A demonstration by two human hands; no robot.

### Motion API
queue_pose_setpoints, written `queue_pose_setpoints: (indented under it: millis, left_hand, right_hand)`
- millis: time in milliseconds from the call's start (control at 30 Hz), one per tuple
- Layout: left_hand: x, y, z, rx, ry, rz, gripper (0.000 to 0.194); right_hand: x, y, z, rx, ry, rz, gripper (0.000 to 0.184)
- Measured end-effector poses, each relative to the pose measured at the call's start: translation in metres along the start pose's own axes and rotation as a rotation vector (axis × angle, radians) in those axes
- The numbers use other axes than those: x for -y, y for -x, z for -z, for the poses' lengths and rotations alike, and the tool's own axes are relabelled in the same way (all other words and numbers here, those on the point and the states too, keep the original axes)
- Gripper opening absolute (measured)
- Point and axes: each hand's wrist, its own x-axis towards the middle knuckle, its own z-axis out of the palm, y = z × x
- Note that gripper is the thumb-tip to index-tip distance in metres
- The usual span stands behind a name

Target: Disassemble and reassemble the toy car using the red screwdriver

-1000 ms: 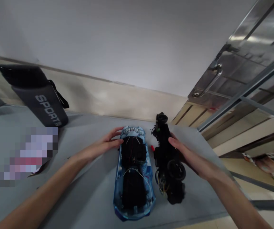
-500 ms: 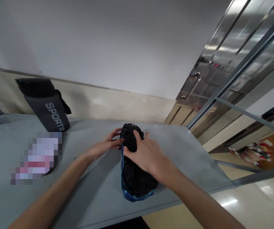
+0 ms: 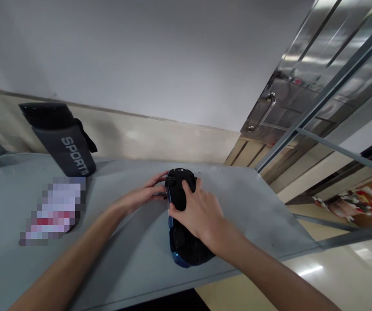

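Observation:
A toy car (image 3: 179, 244) lies upside down on the grey tabletop, its black underside facing up and its blue body showing along the left and near edges. Over the middle of the underside is my right hand (image 3: 201, 211), its thumb near the left edge and its other fingers reaching across the black base to the right side, gripping it from above. My left hand (image 3: 145, 194) is at the car's far left corner, fingers stretched out and apart, fingertips touching the side by a wheel. Part of the car is hidden under my right hand.
A dark bottle (image 3: 62, 138) marked SPORT stands at the back left, with a blurred-out flat item (image 3: 54, 209) in front of it. The grey tabletop (image 3: 247, 207) meets a wall (image 3: 147, 65) behind. On the right are a metal frame (image 3: 315, 106) and a steel door handle (image 3: 265, 113).
The toy car has shifted slightly right, with my right hand staying on it. My left thumb has slid off the underside to the car's left side.

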Motion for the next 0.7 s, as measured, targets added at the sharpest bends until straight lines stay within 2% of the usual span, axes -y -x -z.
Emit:
queue_pose_setpoints:
  millis: [133,233,300,367,500,600,700]
  left_hand:
    - [0.005,-0.004,0.003,-0.007,-0.013,-0.019,0.074]
    - [0.009,-0.005,0.003,-0.01,-0.091,-0.038,0.085]
    - [0.009,-0.005,0.003,0.004,-0.125,-0.057,0.093]
    - [0.007,-0.004,0.002,0.012,-0.15,-0.057,0.094]
    - [0.006,-0.002,0.002,0.036,-0.193,-0.049,0.09]
    - [0.008,-0.004,0.002,0.01,-0.224,-0.065,0.092]
    - [0.009,-0.006,0.001,-0.01,-0.245,-0.066,0.094]
  right_hand:
    - [0.0,0.0,-0.004,0.019,0.011,0.025,0.073]
    - [-0.014,0.002,-0.006,0.006,-0.05,0.069,0.065]
    - [-0.035,0.003,-0.012,-0.005,-0.201,0.054,0.058]
    - [-0.061,0.002,-0.026,0.01,-0.444,-0.003,0.058]
    - [-0.102,-0.005,-0.069,0.13,-0.973,0.011,0.059]
    - [-0.11,-0.012,-0.093,0.121,-1.14,0.003,0.064]
    - [-0.106,-0.015,-0.095,0.072,-1.136,0.011,0.066]
